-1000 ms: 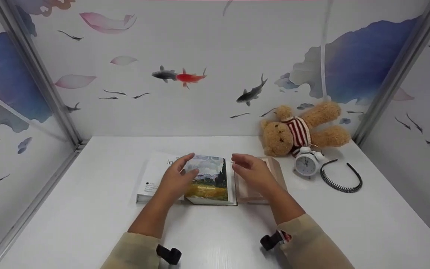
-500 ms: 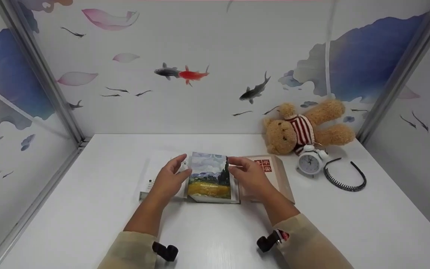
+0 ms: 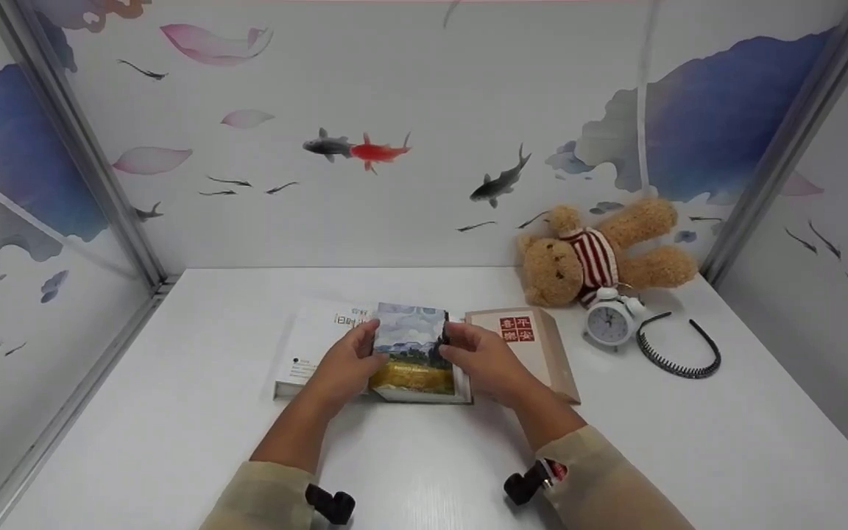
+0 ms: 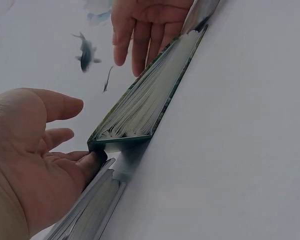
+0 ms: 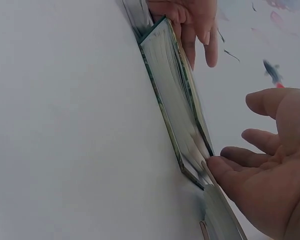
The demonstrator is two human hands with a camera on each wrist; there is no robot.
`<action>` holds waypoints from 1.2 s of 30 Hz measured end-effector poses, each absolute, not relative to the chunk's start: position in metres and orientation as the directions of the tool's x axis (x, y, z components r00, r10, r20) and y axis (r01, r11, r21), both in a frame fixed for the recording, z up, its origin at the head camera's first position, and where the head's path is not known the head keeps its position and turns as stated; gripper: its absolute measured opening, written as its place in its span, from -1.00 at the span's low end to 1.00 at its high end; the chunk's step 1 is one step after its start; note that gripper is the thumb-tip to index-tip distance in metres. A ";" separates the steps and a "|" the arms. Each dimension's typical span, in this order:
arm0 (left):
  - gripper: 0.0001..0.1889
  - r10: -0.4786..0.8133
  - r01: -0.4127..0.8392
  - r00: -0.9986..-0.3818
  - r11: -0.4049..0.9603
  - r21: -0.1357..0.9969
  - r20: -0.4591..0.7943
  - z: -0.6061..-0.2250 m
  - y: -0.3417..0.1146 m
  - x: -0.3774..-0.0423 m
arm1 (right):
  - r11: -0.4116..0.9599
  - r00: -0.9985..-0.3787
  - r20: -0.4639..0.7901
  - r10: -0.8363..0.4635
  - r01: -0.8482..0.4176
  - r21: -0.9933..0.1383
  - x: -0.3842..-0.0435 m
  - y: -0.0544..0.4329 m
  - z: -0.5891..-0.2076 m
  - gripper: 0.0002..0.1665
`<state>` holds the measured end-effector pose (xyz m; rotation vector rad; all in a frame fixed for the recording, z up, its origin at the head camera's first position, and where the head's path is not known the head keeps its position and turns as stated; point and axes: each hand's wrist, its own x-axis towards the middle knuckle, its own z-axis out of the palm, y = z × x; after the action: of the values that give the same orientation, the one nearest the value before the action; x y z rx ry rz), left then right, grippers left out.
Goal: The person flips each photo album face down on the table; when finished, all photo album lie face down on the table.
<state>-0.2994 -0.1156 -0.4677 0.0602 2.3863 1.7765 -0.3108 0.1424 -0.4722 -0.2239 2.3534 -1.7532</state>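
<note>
A thick photo album [image 3: 413, 346] with a painted landscape cover lies between two other books on the white table. My left hand [image 3: 343, 372] is at its left side, and in the left wrist view the fingertips touch the spine of the album [image 4: 145, 95] while the thumb stands apart. On the opposite side is my right hand [image 3: 494, 364]; the right wrist view has its fingertips at the page edge of the album [image 5: 172, 95], thumb raised clear. A white book [image 3: 310, 357] lies to the left, partly behind my left hand. To the right lies a beige book [image 3: 545, 361] with red characters.
At the back right a teddy bear [image 3: 564, 258] in a striped shirt lies on its side. In front of it stand a white alarm clock [image 3: 609, 322] and, beside that, a black headband [image 3: 678, 368]. A patterned wall [image 3: 424, 221] closes the table's rear.
Both hands have come down and inward to the album's side edges, from being spread around it. The album's place on the table looks about the same.
</note>
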 end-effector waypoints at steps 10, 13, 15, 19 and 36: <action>-0.21 0.103 -0.052 -0.992 0.231 0.971 -0.078 -0.463 -0.115 -0.297 | 0.281 -0.945 -0.058 -0.321 -0.037 -0.959 -0.304 0.137 -0.467 -0.24; -0.22 0.107 -0.045 -0.992 0.170 0.984 -0.064 -0.459 -0.115 -0.295 | 0.257 -0.942 -0.043 -0.334 -0.048 -0.965 -0.304 0.135 -0.466 -0.24; -0.23 0.122 -0.039 -0.991 0.127 0.991 -0.055 -0.456 -0.116 -0.294 | 0.240 -0.940 -0.040 -0.338 -0.045 -0.970 -0.304 0.134 -0.466 -0.23; -0.24 0.131 -0.065 -0.989 0.054 0.996 -0.072 -0.452 -0.114 -0.291 | 0.224 -0.942 -0.053 -0.332 -0.024 -0.974 -0.305 0.133 -0.467 -0.24; -0.35 0.166 -0.057 -0.985 -0.106 0.993 -0.038 -0.440 -0.103 -0.283 | 0.249 -0.922 -0.056 -0.382 -0.044 -0.967 -0.291 0.128 -0.446 -0.23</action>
<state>-0.2829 -0.1032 -0.4402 0.1235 1.9931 2.2276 -0.2905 0.1277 -0.4463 -0.3954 2.2446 -1.7239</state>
